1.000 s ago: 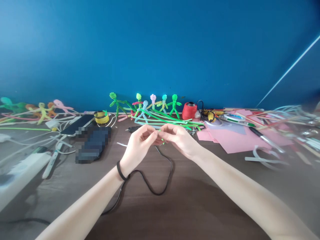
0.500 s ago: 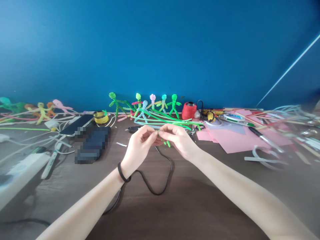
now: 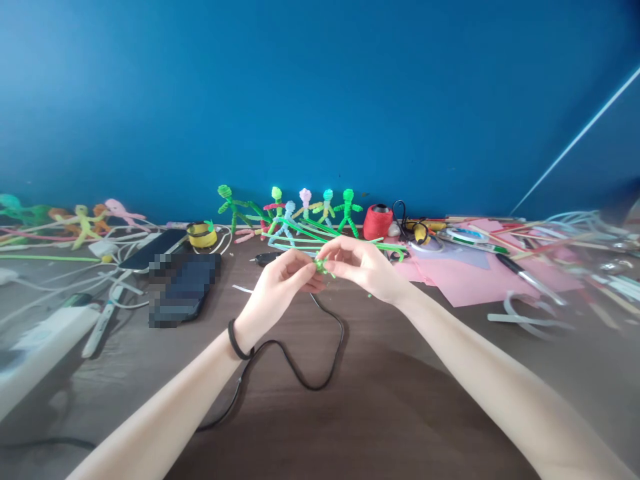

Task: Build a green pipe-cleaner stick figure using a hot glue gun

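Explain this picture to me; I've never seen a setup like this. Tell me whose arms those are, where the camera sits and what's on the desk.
There is no machine here: these are a person's bare arms, seen from a camera worn on their head, looking forward and down. The left hand, with a black band on its wrist, and the right hand hold a small green piece at their fingertips. On the desk are small human-shaped figures, including a green one, a red spool, pink paper and a black cable.
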Motion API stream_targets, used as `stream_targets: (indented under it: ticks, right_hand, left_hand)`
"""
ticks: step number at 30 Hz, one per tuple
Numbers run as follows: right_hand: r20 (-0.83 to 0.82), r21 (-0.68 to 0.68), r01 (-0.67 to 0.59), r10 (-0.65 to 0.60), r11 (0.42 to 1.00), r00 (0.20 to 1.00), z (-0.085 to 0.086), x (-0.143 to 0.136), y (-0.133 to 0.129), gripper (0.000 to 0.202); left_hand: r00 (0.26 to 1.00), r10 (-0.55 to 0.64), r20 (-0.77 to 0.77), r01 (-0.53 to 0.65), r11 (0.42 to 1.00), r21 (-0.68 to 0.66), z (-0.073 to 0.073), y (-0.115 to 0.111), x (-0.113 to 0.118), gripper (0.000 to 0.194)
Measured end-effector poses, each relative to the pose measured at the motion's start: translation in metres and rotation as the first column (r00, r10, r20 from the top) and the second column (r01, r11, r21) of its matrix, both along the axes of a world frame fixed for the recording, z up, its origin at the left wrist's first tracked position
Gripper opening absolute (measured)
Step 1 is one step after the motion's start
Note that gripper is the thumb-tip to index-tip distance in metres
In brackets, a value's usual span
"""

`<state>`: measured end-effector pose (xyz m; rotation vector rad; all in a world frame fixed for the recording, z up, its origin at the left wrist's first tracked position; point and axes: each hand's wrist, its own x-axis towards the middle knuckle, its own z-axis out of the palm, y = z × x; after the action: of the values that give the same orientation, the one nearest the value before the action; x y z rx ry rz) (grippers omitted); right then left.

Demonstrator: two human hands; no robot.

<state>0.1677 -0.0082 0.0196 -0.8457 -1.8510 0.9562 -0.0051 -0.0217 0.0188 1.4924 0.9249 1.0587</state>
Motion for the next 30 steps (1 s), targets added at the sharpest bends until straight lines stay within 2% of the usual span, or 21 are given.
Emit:
stream_targets:
  ticks: [5,12,20,24,28,30]
  right_hand:
    - [0.052,-0.039,-0.124,0.126,0.992,0.991,0.002,0.006,0.001,0.011]
    - [0.164,-0.033,-0.117,0.121,0.993,0.979,0.004,0.011,0.002,0.006]
    - [0.311,0.097,-0.038,0.006,0.995,0.95,0.009,0.01,-0.002,0.002]
    - [0.368,0.159,0.006,-0.065,0.987,0.928,0.008,0.008,-0.004,0.005]
    - [0.424,0.36,0.028,-0.19,0.933,0.885,0.007,0.005,-0.006,0.007]
    - [0.422,0.409,0.009,-0.198,0.912,0.885,0.007,0.003,-0.007,0.009]
  left_hand:
    - [0.995,-0.095,0.004,0.095,0.994,-0.061,0.0,0.002,-0.003,0.011]
    - [0.989,-0.143,0.021,0.145,0.985,-0.096,0.001,0.003,-0.005,0.007]
    - [0.989,-0.093,-0.111,0.097,0.995,0.024,-0.005,0.006,-0.005,0.017]
    - [0.981,-0.098,-0.17,0.108,0.993,0.053,-0.007,0.007,-0.005,0.02]
    - [0.968,-0.021,-0.251,0.066,0.983,0.171,-0.011,0.007,-0.002,0.019]
    - [0.955,0.045,-0.292,0.029,0.969,0.244,-0.012,0.005,-0.001,0.017]
